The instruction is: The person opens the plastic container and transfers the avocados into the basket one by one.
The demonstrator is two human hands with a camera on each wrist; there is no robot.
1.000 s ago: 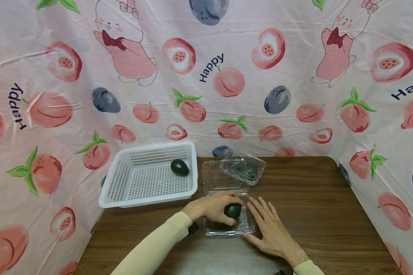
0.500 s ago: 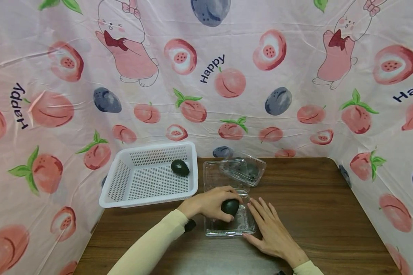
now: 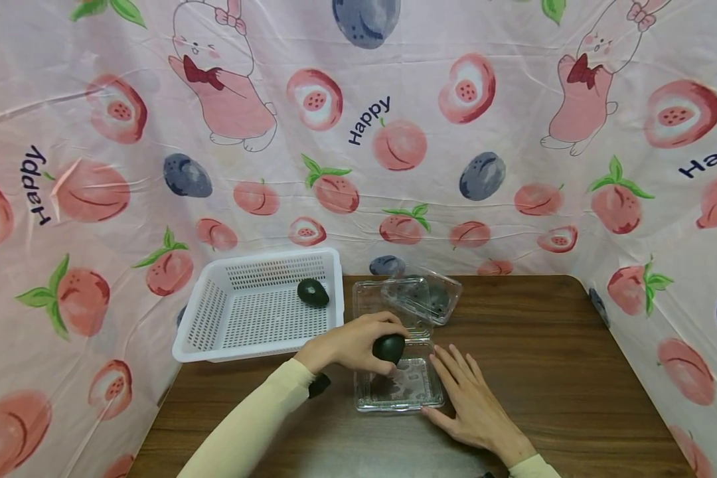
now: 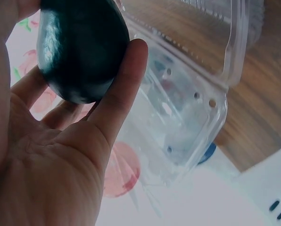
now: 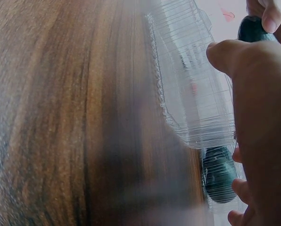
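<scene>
Avocado [image 3: 389, 349] is sitting in left hand [image 3: 351, 344], fingers curled round it, above open tray [image 3: 399, 405]; right hand [image 3: 471, 399] is lying nearly flat at tray's right edge, gripping nothing. Smooth skin could be slipping, dropping it; unbraced, tray could be skidding.

Pink cloth backdrop [image 3: 346, 159] reads "Happy" twice, and a cropped "Hap" at right.

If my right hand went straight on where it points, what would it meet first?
Your right hand would likely meet the open, clear plastic clamshell box; the fingertips lie close to it, exact depth unclear.
</scene>
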